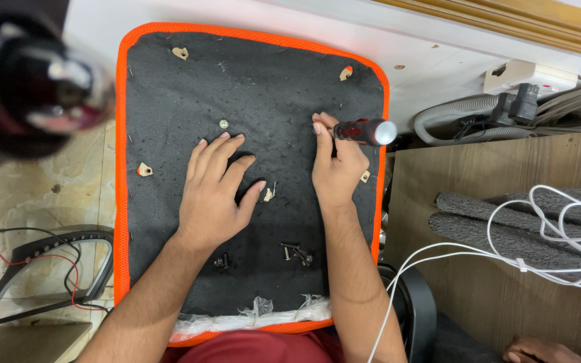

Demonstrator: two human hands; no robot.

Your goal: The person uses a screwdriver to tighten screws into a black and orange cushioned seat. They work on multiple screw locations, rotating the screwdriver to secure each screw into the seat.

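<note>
An upturned chair seat (169,94), black fabric underside with an orange mesh edge, lies in front of me. My left hand (215,191) rests flat on the fabric, fingers spread, just below a silver bolt head (223,124). My right hand (334,165) grips a screwdriver (364,131) with a red and black handle and a clear cap, its tip pressed down into the seat. Loose dark screws (297,253) lie near my right forearm, and a few more screws (221,262) sit by my left wrist.
A blurred dark object (28,87) fills the upper left. A black armrest (48,275) with red and black wires lies on the tiled floor at left. At right stand a wooden surface (438,269), grey mats (506,222), white cable (559,222), a hose and a power strip (526,77).
</note>
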